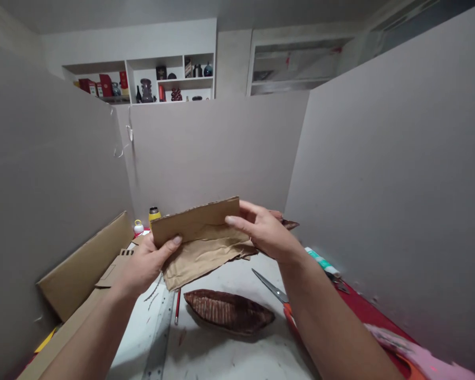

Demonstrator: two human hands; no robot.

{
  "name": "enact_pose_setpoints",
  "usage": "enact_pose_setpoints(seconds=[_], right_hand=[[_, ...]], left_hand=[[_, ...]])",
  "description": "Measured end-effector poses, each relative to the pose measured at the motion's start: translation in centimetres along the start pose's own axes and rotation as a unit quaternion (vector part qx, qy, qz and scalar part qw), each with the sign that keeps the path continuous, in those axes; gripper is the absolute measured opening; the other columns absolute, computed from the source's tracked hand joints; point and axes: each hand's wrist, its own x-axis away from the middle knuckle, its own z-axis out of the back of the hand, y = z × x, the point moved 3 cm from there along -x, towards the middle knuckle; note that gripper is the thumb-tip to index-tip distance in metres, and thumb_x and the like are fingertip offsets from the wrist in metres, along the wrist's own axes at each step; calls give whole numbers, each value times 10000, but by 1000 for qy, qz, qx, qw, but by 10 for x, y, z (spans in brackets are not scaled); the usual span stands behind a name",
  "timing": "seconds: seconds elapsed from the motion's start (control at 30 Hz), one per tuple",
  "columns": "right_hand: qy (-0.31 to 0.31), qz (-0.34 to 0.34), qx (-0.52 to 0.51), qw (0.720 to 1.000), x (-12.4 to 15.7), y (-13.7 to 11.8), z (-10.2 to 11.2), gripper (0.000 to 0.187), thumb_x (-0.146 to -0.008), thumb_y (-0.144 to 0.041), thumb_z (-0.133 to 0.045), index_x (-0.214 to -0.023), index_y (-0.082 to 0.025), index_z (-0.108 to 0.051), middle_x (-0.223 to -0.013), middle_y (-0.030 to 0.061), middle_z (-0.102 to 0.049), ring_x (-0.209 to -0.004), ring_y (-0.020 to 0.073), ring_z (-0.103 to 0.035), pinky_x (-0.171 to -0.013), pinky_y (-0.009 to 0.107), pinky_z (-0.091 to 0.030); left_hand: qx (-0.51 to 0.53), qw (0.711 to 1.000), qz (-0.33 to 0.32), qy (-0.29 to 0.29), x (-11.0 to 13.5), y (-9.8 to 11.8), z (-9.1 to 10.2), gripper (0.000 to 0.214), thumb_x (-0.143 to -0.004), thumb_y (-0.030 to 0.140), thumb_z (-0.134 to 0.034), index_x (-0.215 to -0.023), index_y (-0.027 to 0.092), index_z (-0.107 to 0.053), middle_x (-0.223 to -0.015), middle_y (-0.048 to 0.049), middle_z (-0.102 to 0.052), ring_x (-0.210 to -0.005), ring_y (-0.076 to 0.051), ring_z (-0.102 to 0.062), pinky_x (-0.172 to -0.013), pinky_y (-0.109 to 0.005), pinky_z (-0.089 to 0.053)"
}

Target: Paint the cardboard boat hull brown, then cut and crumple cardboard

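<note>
Both hands hold up a torn strip of brown corrugated cardboard [200,237] above the work surface. My left hand [146,264] grips its lower left corner, thumb on the front face. My right hand [263,232] pinches its right end, thumb on top and fingers behind. A crumpled, peeled paper layer hangs from the cardboard's lower edge. Below it lies a dark brown ribbed leaf-shaped piece [229,311] on the white table [237,353].
Scissors [271,286] lie to the right of the leaf piece, a metal ruler [162,338] and a red pencil [177,309] to its left. Flat cardboard sheets [83,269] lean at the left. A glue tube [320,261] and yellow bottle [154,214] stand further back. Grey partition walls enclose the space.
</note>
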Motion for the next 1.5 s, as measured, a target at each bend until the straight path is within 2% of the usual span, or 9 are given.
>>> enact_pose_setpoints(seconds=[0.37,0.53,0.67,0.83,0.97,1.03,1.2,1.37,1.5], right_hand=[[-18,-25,-95,995,7,-8,-14,333,-629,-441,-897,-836,-197,-802,-702,17,-764,-679,177,-730,-647,303,-612],[126,28,-142,981,-2,-9,-10,335,-694,-489,-834,-877,-218,-762,-799,6,-787,-743,183,-738,-708,321,-615],[229,76,-131,962,3,-3,-25,357,-810,-553,-700,-924,-216,-724,-883,12,-790,-877,198,-734,-808,340,-598],[106,50,-68,991,36,-5,-70,324,-763,-491,-781,-857,-183,-744,-824,22,-775,-785,195,-713,-717,332,-596],[36,35,51,997,72,-12,-49,420,-825,-449,-730,-1172,-213,-706,-1074,56,-769,-975,203,-722,-840,352,-588],[78,0,277,958,91,-11,-13,442,-942,-458,-565,-1310,-218,-617,-1191,79,-739,-1093,199,-701,-908,356,-575],[80,-196,486,848,142,9,67,261,-953,-323,-578,-1139,-180,-695,-1104,118,-752,-1009,255,-711,-917,414,-549],[-41,-377,591,712,172,50,80,304,-964,-348,-638,-1209,-168,-634,-1223,98,-660,-1049,230,-667,-904,447,-567],[-119,-421,617,654,174,77,75,341,-971,-357,-630,-1254,-169,-609,-1260,100,-638,-1061,231,-662,-894,444,-575]], left_hand=[[-51,998,-40,23,9,11,4,196,-766,313,-834,-919,200,-787,-863,-21,-788,-820,-166,-723,-753,-228,-596],[120,988,-59,82,3,31,9,487,-786,508,-770,-1183,235,-699,-927,-45,-789,-706,-167,-730,-572,-235,-597],[118,991,-29,50,3,22,-9,702,-794,490,-771,-1396,212,-541,-1178,-132,-751,-974,-244,-749,-744,-318,-634],[134,991,5,22,11,-8,-35,586,-792,380,-792,-1317,178,-629,-1266,-110,-721,-1230,-286,-644,-1041,-400,-534],[132,986,-20,104,10,1,-26,467,-668,243,-867,-1108,160,-734,-1091,-78,-785,-1145,-295,-689,-1050,-417,-538],[119,980,-36,158,9,11,-20,393,-631,187,-876,-1003,158,-752,-986,-52,-801,-1061,-268,-722,-1033,-399,-553],[107,972,-103,182,6,22,-19,292,-668,126,-847,-945,144,-754,-973,-37,-809,-916,-176,-739,-985,-342,-579],[82,976,-110,167,7,17,-18,327,-648,194,-889,-952,177,-770,-1024,-38,-806,-996,-220,-740,-951,-360,-606],[91,977,-105,165,5,14,-14,293,-647,201,-880,-919,212,-772,-1049,-27,-802,-1065,-243,-727,-961,-353,-601]])
